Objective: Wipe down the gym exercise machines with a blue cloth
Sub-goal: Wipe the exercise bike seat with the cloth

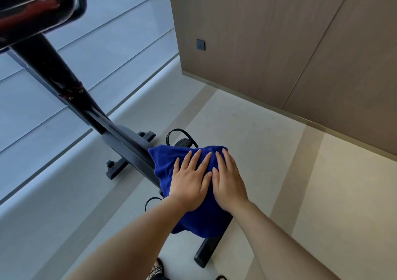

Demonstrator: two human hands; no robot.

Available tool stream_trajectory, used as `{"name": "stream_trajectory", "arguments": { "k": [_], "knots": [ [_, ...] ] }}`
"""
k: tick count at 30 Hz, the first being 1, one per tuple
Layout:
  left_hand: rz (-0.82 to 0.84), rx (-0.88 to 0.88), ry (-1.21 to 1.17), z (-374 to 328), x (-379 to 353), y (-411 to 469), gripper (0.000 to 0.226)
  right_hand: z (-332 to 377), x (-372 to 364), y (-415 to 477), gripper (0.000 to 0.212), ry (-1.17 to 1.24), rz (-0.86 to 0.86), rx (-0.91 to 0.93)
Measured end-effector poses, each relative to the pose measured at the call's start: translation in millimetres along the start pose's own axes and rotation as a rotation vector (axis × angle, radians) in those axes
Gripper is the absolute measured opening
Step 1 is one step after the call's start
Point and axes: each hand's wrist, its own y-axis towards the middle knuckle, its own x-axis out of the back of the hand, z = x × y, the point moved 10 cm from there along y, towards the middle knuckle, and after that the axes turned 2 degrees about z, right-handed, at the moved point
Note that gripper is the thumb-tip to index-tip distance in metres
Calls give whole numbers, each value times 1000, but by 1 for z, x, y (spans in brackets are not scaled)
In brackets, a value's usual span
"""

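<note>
We have both hands flat on the blue cloth (165, 165) — left hand (190, 179) and right hand (228, 183) side by side, each grip wide, fingers straight, pressing rather than clutching. The cloth drapes over the low body of the exercise bike (124, 142), between its 2 pedals (183, 143).

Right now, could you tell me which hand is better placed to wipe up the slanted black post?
Probably the left hand: it presses the blue cloth on the side nearest the post; the right hand lies farther away.
</note>
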Motion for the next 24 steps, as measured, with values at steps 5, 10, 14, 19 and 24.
{"name": "stream_trajectory", "arguments": {
  "k": [5,10,14,19,24],
  "knots": [
    [-2,-85,-11,-5,11,27,51,-10,7,20,48,45,10,-106],
    [-34,-133,18,-6,12,28,55,-11,7,17,46,45,-16,-156],
    [-22,-158,24,-7,13,26,56,-10,8,1,47,61,-107,-310],
    [122,-320,76,3,4,5,62,7,0,-34,53,-23,-221,-477],
    [223,-564,201,25,7,-11,63,40,-20,-56,60,-240,-292,-626]
  ]
}}
